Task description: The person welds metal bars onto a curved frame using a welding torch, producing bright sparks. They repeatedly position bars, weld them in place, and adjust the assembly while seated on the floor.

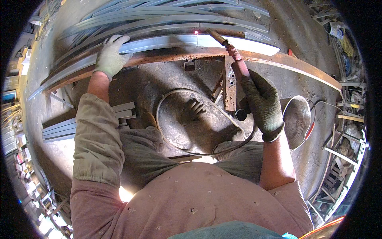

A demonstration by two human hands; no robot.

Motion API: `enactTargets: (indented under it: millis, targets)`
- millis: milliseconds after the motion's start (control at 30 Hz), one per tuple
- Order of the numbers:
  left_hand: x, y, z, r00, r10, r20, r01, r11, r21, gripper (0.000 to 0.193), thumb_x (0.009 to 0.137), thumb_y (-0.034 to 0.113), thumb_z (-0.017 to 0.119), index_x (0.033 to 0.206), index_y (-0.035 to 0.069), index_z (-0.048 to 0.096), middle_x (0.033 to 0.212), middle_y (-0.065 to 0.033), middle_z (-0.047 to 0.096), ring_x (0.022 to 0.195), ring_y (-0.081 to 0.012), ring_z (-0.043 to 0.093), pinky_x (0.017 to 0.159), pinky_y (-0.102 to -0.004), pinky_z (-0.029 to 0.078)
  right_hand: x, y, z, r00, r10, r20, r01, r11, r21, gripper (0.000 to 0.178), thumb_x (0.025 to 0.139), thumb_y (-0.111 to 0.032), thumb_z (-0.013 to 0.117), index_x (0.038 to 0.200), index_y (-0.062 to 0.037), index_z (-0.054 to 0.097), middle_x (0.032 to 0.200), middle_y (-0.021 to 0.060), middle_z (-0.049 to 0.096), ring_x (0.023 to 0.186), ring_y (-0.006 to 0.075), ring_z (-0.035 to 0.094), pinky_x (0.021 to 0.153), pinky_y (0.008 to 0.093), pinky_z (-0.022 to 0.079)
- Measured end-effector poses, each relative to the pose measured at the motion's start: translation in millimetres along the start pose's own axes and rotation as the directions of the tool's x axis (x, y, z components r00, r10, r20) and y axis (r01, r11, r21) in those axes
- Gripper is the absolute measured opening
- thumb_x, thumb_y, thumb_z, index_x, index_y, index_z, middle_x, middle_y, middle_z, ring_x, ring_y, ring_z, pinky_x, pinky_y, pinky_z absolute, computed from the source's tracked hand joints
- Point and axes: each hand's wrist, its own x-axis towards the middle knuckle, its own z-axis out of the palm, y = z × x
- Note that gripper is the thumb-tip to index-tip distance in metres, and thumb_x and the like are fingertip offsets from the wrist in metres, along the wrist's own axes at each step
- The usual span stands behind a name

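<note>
My left hand [110,57], in a pale work glove, grips a long grey metal tube [159,44], with its fingers over the top and its thumb on the near side. The tube lies along a rusty steel beam [286,60]. In my right hand [263,101], in a dark green glove, is a welding torch [234,52] with a copper-coloured nozzle and a pinkish neck. The nozzle points up and left towards a seam across the tube. A small red glow [196,32] shows at the tube's far edge by that seam, just left of the nozzle.
Long metal profiles [171,19] lie beyond the beam. A rusty upright [230,85] joins its near side. Below, a cable [158,113] loops on the floor between my feet. A grey bucket-like container [297,121] stands right; stacked square tubes [59,130] lie left.
</note>
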Motion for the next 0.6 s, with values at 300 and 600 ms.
enactTargets:
  millis: [300,600]
  targets:
    - [-72,209,-87,0.993,0.115,-0.002,-0.106,0.905,-0.411,0.085,0.093,0.046,0.095,0.165,0.011,0.067,0.16,-0.0273,0.068,0.15,-0.0467,0.064,0.128,-0.0549,0.052,-4,-7,4,0.999,0.047,0.024,-0.043,0.99,-0.133,0.035,0.12,-0.03,0.074,0.142,-0.0039,0.081,0.097,0.0054,0.079,0.082,0.0072,0.065,0.074,0.0313,0.058]
    - [-68,264,-20,0.956,0.294,0.002,-0.2,0.653,-0.731,0.078,0.089,0.026,0.092,0.154,-0.003,0.06,0.134,-0.033,0.073,0.119,-0.0548,0.073,0.103,-0.0596,0.06,-1,-6,15,0.997,0.063,0.037,-0.058,0.989,-0.133,0.036,0.119,-0.027,0.076,0.145,-0.0026,0.08,0.101,0.0025,0.08,0.088,0.0056,0.065,0.078,0.0279,0.058]
